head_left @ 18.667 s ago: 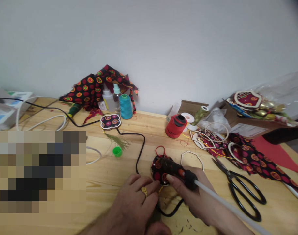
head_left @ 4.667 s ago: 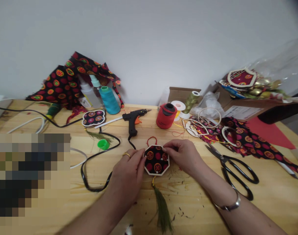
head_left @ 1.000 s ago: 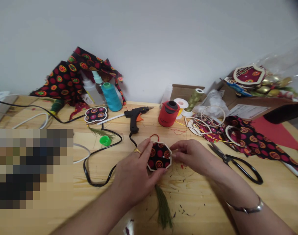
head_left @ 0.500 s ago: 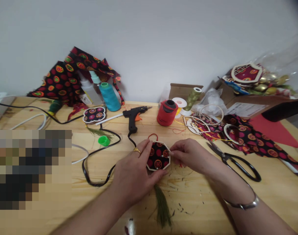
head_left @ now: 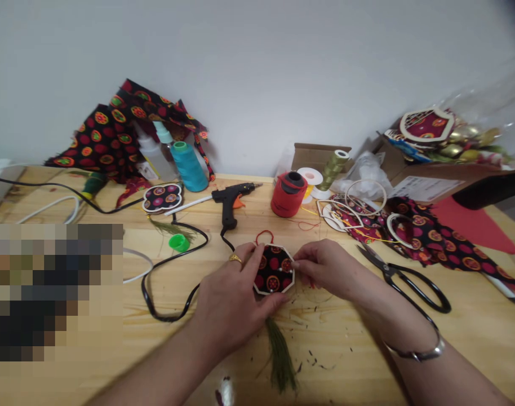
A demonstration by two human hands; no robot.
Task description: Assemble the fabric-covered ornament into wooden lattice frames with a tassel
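An octagonal ornament (head_left: pixel 275 269) covered in black fabric with red and orange dots lies on the wooden table (head_left: pixel 367 349). It has a pale frame, a red loop at the top and a green tassel (head_left: pixel 279 358) trailing toward me. My left hand (head_left: pixel 231 296), with a gold ring, grips the ornament's left and lower edge. My right hand (head_left: pixel 325 268) pinches its right edge with closed fingertips.
A black glue gun (head_left: pixel 230 201) with its cord lies just behind the ornament. Black scissors (head_left: pixel 405 279) lie to the right, beside patterned fabric and pale rings (head_left: pixel 409 234). A red spool (head_left: pixel 288 194), a teal spool (head_left: pixel 188 166), bottles and a green cap (head_left: pixel 179 242) stand further back.
Since the oldest frame the glue gun has left my right hand and lies on the table. Over the last second both hands stay on the ornament, barely shifting.
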